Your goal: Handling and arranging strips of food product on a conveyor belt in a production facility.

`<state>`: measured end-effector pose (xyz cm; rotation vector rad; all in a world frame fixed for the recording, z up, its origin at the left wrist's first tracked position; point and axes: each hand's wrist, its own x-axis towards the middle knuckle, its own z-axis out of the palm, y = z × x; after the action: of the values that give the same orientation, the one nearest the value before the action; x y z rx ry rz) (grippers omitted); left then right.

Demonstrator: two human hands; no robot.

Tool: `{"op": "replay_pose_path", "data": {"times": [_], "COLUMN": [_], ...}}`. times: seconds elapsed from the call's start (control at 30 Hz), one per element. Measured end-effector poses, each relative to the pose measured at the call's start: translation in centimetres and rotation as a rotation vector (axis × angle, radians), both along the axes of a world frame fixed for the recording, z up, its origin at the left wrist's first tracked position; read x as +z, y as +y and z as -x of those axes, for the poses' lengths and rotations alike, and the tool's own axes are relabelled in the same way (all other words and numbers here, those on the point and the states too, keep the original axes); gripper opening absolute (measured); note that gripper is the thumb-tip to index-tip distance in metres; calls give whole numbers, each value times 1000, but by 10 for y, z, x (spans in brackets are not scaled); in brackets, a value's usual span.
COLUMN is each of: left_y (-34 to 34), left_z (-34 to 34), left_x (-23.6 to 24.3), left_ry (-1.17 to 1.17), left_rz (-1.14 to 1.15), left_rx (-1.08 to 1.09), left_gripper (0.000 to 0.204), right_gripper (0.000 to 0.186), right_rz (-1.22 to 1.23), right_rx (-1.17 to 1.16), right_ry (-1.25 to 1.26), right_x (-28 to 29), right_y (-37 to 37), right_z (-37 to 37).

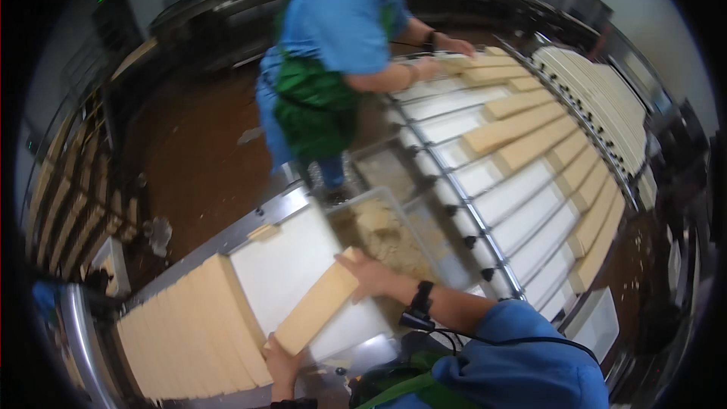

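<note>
A long, flat, pale-tan slab (316, 301) is held between my two hands, tilted over a white work surface (280, 257). My left hand (284, 363) grips its near end, beside a tightly packed row of similar upright slabs (189, 326). At the far end, my right hand (367, 276) has its fingers around the slab's edge. What the slab is made of I cannot tell. A small broken tan piece (263, 232) rests at the far edge of the surface.
To my right, a white conveyor (522, 201) with rod-divided lanes carries several tan slabs. A co-worker (341, 23) in blue with a green apron reaches over its far end. Between us stands a bin (415, 231) of broken pieces. A loaded rack (83, 189) stands at left.
</note>
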<state>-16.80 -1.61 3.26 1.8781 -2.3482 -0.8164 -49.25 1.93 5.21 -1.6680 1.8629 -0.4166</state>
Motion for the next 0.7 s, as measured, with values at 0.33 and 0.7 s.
{"op": "replay_pose_path", "data": {"times": [0.33, 0.7], "left_y": [43, 122], "left_z": [191, 454], "left_x": [96, 86], "left_ry": [269, 594], "left_rz": [148, 48], "left_rx": [-297, -723], "left_gripper": [75, 60], "right_gripper": [86, 83], "right_rz": [449, -11], "right_rx": [-408, -1078], "right_ry": [8, 430], "right_x": [61, 18], "right_y": [139, 283], "right_z": [182, 411]}}
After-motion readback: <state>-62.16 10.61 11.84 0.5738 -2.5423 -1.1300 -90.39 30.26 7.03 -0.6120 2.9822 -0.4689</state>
